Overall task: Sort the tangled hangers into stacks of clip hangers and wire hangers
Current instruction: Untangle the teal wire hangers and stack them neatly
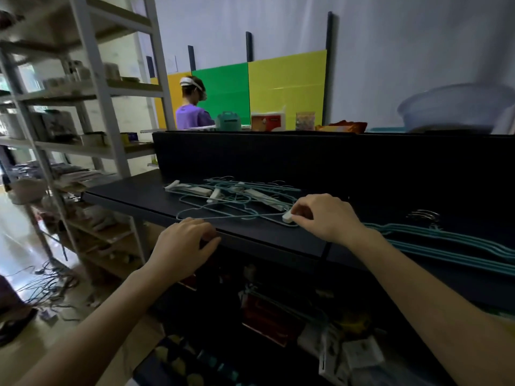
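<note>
White clip is pinched between the thumb and bent fingers of the right hand, close to the front of the black desk. The clip sits on a teal hanger whose thin wire runs left along the desk to a point just beside the left hand. That hand lies on the desk's front edge, fingers curled on top and thumb along the edge; I cannot tell whether it has hold of the wire or only rests there.

Just behind the pinched clip lies the tangle: teal wire hangers and white-clipped ones, crossed over each other in the middle of the desk. To the right of the right wrist, a stack of teal wire hangers lies flat, their bars running off the right border and their metal hooks bunched near the back. A black panel rises behind the desk. On top of it, far right, stands a clear bowl.

Under the desk are dim, cluttered goods. A grey metal rack stands at left, with cables on the floor beside it. Beyond the panel, a person in a purple shirt stands before green and yellow boards.
</note>
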`<state>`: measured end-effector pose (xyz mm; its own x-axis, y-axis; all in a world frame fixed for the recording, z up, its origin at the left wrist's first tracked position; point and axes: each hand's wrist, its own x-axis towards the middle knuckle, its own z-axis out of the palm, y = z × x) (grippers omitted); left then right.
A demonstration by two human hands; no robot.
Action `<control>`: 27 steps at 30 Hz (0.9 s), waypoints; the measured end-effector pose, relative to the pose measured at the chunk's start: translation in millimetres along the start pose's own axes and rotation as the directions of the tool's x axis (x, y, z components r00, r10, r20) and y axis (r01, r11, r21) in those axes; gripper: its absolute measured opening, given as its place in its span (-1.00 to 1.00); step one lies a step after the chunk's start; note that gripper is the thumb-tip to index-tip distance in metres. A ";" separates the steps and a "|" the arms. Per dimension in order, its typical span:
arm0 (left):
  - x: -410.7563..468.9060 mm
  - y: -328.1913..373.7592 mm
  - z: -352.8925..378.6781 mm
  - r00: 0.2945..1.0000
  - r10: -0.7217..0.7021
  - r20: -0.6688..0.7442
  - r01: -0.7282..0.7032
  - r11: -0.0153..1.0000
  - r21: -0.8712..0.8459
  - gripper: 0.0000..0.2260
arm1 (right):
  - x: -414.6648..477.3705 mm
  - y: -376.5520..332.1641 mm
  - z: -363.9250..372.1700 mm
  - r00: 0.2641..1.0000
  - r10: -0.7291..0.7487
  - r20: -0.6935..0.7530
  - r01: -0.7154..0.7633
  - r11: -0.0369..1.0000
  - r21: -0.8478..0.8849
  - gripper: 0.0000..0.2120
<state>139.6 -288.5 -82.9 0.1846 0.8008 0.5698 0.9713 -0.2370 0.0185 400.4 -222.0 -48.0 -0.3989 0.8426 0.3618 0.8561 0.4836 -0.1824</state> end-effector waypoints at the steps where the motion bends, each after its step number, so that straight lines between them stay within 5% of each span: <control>1: 0.2 -8.0 2.9 1.000 -0.007 -0.004 0.007 1.000 -0.006 -0.77 | 7.7 -2.7 4.3 1.000 0.007 0.011 -0.007 1.000 0.006 -0.77; 15: 79.0 -124.5 58.4 0.999 0.002 0.034 0.000 0.998 -0.065 -0.74 | 144.3 3.5 57.9 0.985 0.165 0.058 -0.166 0.986 0.012 -0.74; 27: 136.4 -194.8 101.1 0.984 0.084 0.158 -0.076 0.996 -0.055 -0.64 | 244.3 23.9 93.6 0.867 0.314 0.386 -0.325 0.945 -0.038 -0.12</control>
<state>-9.4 -77.4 -91.8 0.2869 0.8550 0.4321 0.9448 -0.3270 0.0198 292.6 17.6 -49.5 -0.2042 0.9741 -0.0966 0.9511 0.1741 -0.2552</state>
